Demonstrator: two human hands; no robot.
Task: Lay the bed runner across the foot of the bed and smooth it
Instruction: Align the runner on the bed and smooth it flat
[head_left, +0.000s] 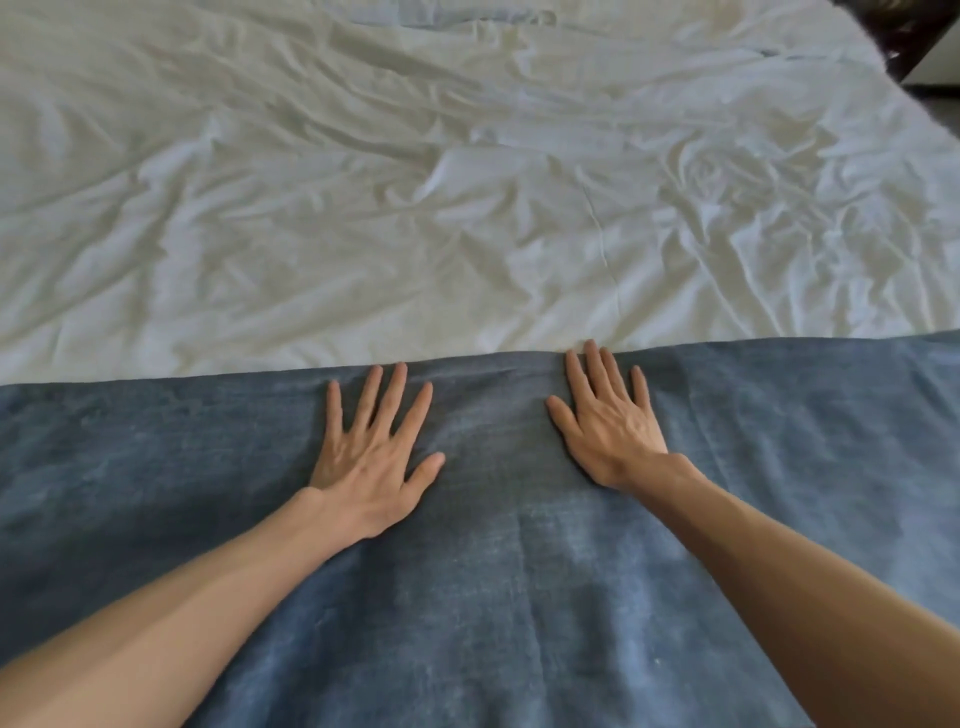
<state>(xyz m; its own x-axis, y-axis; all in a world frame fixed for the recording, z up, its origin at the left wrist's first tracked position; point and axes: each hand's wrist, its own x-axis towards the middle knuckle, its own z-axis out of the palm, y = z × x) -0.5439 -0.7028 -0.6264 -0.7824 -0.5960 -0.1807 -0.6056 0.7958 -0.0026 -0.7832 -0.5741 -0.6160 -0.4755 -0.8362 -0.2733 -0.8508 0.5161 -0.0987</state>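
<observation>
Already the blue bed runner (519, 597) is laid across the near end of the bed (467, 182), its far edge running left to right against the wrinkled white sheet (311, 234). The left hand (371, 457) and right hand (608, 421) are pressed flat on it near that edge, fingers spread, nothing gripped. Laying is judged done. Smoothing is judged under way: faint creases are noted between the hands and nearer.
</observation>
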